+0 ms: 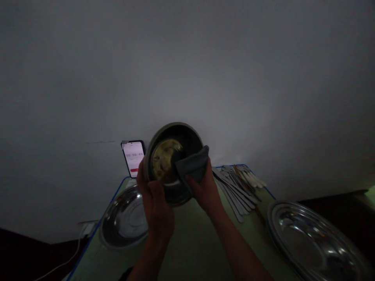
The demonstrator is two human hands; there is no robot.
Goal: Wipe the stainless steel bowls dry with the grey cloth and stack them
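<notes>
Stainless-steel bowl (191, 142) in the person's 2 hands, lifted clear of the table and tipped so that its mouth faces the person; a yellowish patch shows inside, and whether it is a reflection or contents cannot be told. Behind the bowl spreads a plain grey wall (187, 70), dimly lit. Below the bowl lies a pale green table (199, 246) with blue edging. To the right of the bowl, and nearer the person, is a wide, shiny metal basin with a broad rim (304, 246), cut off by the edge of view. To the left of the bowl and lower, a smaller round metal basin (129, 218) rests on the table, partly hidden by the left arm. At the bowl's lower left, the left hand (156, 201) clasps its side, thumb at the front. At the bowl's right, the right hand (206, 189) grips a folded grey cloth (193, 166), which laps over the rim into the bowl. Right of the bowl, metal utensils (234, 193) fan out on the table, with thin brown sticks (244, 177) and white-handled utensils (253, 178) among them. Left of the bowl, a smartphone (134, 156) leans on the wall, its lit screen showing a timer, apparently 00:08:49, above a red button.
</notes>
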